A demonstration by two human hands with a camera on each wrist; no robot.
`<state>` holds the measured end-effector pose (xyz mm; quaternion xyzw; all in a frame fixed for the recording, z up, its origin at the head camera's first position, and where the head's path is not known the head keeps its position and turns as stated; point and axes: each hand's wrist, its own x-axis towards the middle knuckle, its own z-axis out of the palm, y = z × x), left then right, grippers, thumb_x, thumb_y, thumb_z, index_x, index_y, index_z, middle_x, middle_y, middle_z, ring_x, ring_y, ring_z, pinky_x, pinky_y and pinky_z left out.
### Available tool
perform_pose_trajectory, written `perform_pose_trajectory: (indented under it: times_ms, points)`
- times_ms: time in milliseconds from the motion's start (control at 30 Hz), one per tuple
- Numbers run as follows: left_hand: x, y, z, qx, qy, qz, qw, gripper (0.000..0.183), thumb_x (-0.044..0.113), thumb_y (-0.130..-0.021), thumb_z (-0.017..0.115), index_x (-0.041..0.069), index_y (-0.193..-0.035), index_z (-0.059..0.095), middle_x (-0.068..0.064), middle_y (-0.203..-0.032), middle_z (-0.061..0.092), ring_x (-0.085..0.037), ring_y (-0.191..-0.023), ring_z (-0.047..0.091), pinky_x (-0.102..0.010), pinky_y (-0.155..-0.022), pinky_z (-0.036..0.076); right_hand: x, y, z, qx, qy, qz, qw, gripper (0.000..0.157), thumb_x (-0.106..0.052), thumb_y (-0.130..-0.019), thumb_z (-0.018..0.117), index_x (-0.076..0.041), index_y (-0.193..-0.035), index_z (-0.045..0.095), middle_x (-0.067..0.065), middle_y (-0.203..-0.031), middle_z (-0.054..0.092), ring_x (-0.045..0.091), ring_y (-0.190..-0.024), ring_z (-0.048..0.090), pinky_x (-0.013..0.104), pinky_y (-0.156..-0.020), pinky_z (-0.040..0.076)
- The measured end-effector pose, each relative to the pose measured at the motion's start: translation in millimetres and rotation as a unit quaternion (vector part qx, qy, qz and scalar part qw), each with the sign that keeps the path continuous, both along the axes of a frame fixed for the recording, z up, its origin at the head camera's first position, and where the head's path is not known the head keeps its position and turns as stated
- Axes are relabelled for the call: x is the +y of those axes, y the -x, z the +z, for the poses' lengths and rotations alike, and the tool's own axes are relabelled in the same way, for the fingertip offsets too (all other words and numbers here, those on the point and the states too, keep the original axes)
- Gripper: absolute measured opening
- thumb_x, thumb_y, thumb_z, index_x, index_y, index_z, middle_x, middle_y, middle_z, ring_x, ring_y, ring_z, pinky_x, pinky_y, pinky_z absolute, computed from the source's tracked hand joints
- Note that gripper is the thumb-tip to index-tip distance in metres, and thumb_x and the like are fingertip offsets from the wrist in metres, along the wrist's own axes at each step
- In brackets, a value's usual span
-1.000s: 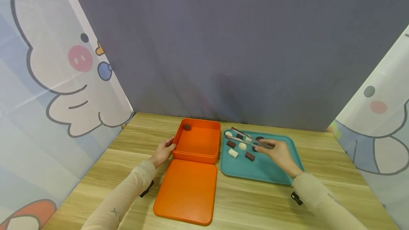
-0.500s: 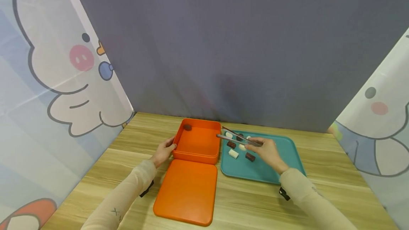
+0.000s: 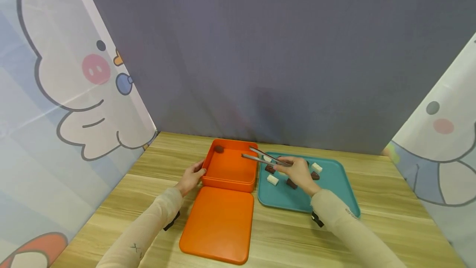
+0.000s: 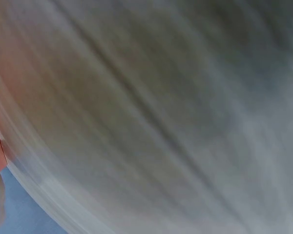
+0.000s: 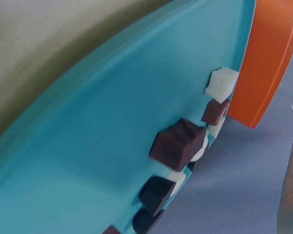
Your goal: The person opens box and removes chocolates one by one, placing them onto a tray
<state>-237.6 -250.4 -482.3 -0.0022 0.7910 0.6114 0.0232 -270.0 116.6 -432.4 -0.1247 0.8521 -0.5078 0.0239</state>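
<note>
My left hand [image 3: 191, 177] holds the left side of an orange box [image 3: 229, 184] near its front corner, the thumb by the wall. One dark brown chocolate [image 3: 219, 149] lies in the box's back left corner. With my right hand [image 3: 297, 173] I grip metal tongs [image 3: 265, 157]. Their tips reach over the box's right wall and stand apart, with nothing visible between them. Below that hand is a teal tray [image 3: 327, 195] of brown, black and white chocolates, among them a white block [image 3: 272, 180]. The right wrist view shows a ridged brown chocolate [image 5: 178, 145] close up.
An orange lid [image 3: 217, 224] lies flat in front of the box on the wooden table [image 3: 148, 152]. A grey curtain [image 3: 260, 53] hangs behind the table. Sleeve cloth [image 4: 136, 122] fills most of the left wrist view.
My right hand has moved left with the tongs, taking their tips from above the tray to over the box. More chocolates at the tray's right now show. My left hand stays at the box.
</note>
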Motion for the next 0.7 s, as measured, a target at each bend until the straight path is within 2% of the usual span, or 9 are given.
perform_pose_trajectory:
  times_ms: [167,333,533,700]
  points:
    - [0,1.2,1.7,0.005,-0.002,0.000,1.0000,0.050,0.008,-0.098,0.039,0.002,-0.145,0.024,-0.023,-0.146,0.028,-0.037,-0.132,0.032,-0.048,-0.107,0.031,-11,4.2,1.0,-0.014,0.017,0.002,1.000,0.048,-0.035,-0.076,0.073,-0.009,-0.115,0.064,0.010,-0.111,0.065,0.026,-0.101,0.061,0.040,-0.084,0.051]
    - [-1,1.9,1.5,0.005,-0.010,0.004,0.9999,0.050,0.007,-0.098,0.040,0.002,-0.145,0.025,-0.023,-0.146,0.028,-0.037,-0.132,0.031,-0.048,-0.107,0.031,-23,9.8,0.0,-0.004,0.008,-0.012,1.000,0.043,-0.033,-0.076,0.074,-0.011,-0.112,0.067,0.008,-0.107,0.067,0.025,-0.100,0.061,0.040,-0.086,0.050]
    - [-2,1.4,1.5,0.005,-0.002,0.006,1.0000,0.050,0.009,-0.098,0.040,0.003,-0.145,0.024,-0.023,-0.147,0.027,-0.036,-0.133,0.030,-0.048,-0.108,0.030,-34,14.7,-3.8,-0.003,0.021,-0.009,1.000,0.037,-0.028,-0.076,0.075,-0.012,-0.109,0.068,0.006,-0.101,0.068,0.020,-0.090,0.063,0.034,-0.078,0.053]
    - [0,0.4,0.7,-0.001,0.000,0.000,1.0000,0.051,0.009,-0.098,0.040,0.003,-0.145,0.023,-0.022,-0.147,0.026,-0.036,-0.134,0.029,-0.049,-0.108,0.029,-38,16.4,-10.3,-0.005,0.026,-0.006,1.000,0.037,-0.026,-0.076,0.074,-0.010,-0.109,0.068,0.007,-0.103,0.067,0.020,-0.090,0.063,0.031,-0.076,0.054]
